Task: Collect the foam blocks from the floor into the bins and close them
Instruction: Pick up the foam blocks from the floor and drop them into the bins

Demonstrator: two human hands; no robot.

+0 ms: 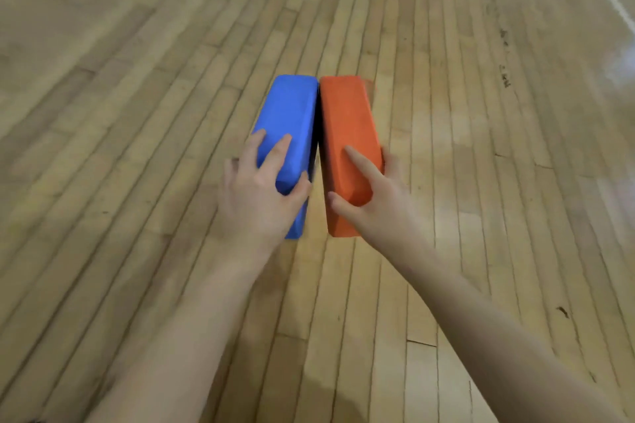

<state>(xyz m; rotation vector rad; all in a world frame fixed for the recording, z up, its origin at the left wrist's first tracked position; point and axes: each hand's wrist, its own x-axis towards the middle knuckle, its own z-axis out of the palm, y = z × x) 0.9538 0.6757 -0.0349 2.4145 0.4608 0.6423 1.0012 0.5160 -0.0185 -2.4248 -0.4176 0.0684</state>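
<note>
The left hand (256, 194) grasps the blue foam block (288, 120) at its near end, with the fingers lying over the top face and the thumb curled on the inner side. Just to the right, the orange foam block (347, 120) touches the blue one along their far ends, and a narrow gap opens between them toward the person. The right hand (376, 197) grips the orange block near its close end, the forefinger stretched on top. Under both hands lies the wooden floor (137, 96), slightly blurred

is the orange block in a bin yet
Out. The right hand grips the orange foam block above bare wooden floor; no bin shows.
</note>
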